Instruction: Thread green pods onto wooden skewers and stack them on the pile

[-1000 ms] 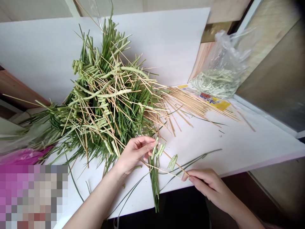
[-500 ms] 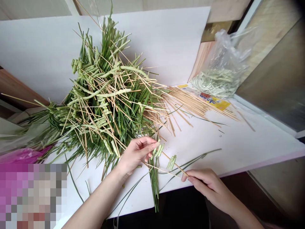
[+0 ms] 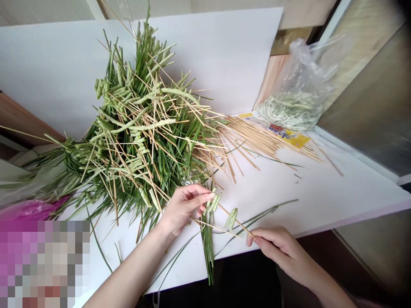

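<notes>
My right hand (image 3: 278, 244) pinches the lower end of a bamboo skewer (image 3: 244, 228), which slants up to the left. On the skewer sit two groups of cut green bean pieces (image 3: 231, 218), one midway and one near the far end. There my left hand (image 3: 188, 205) is closed, thumb and fingertips gripping the bean pieces (image 3: 215, 202); the skewer's tip is hidden. A second bare skewer (image 3: 218, 227) lies just below. Long green leaves (image 3: 208, 252) hang over the table edge beneath my hands.
A big heap of green stalks, beans and skewers (image 3: 144, 141) covers the table's left and back. Loose bamboo skewers (image 3: 257, 136) lie on a printed wrapper (image 3: 295, 139). Behind it stands a clear plastic bag (image 3: 292, 109). A pink bag (image 3: 32, 209) is at left.
Almost nothing differs. My right hand has shifted very slightly, and my left hand keeps its pinch at the skewer's far end.
</notes>
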`<state>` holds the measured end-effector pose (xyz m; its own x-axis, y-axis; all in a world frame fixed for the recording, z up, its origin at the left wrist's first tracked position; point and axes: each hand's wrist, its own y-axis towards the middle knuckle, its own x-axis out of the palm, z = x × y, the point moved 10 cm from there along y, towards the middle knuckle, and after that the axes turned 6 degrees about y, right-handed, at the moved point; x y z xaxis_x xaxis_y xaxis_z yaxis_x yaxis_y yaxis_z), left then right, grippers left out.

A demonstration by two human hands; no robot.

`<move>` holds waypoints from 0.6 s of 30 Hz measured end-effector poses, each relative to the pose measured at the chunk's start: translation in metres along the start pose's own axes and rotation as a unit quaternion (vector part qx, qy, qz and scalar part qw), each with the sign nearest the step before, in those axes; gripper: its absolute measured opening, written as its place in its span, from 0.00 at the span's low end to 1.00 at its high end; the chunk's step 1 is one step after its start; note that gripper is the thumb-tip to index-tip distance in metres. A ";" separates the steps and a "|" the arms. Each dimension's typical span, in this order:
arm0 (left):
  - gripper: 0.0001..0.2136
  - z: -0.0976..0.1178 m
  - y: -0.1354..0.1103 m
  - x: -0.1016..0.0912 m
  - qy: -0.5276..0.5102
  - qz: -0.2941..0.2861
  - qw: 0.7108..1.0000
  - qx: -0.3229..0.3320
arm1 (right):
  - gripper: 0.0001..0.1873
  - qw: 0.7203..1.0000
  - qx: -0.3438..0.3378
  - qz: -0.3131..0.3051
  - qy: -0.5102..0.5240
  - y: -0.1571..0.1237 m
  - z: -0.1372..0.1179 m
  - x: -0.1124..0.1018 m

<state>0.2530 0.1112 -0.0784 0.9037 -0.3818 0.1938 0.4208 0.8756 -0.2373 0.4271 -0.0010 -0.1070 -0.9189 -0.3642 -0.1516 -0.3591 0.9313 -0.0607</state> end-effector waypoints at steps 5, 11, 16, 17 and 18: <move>0.13 0.003 0.002 0.001 -0.008 0.008 1.000 0.012 | 0.21 1.000 -0.005 -0.004 0.003 0.000 -0.002 0.000; 0.13 0.002 0.003 0.001 0.001 0.010 1.000 0.020 | 0.21 1.000 -0.010 -0.002 -0.010 0.002 -0.006 0.000; 0.13 0.000 0.004 0.000 0.001 0.007 1.000 0.023 | 0.22 1.000 -0.004 -0.002 -0.014 0.002 -0.007 0.000; 0.13 -0.001 0.004 0.000 0.001 0.007 1.000 0.023 | 0.22 1.000 -0.002 -0.003 -0.014 0.002 -0.007 0.000; 0.13 -0.001 0.004 0.000 0.001 0.007 1.000 0.023 | 0.22 1.000 -0.001 -0.003 -0.014 0.002 -0.007 0.000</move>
<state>0.2543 0.1144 -0.0802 0.9099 -0.3694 0.1888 0.4036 0.8935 -0.1968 0.4249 0.0010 -0.1007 -0.9117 -0.3702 -0.1783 -0.3653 0.9289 -0.0603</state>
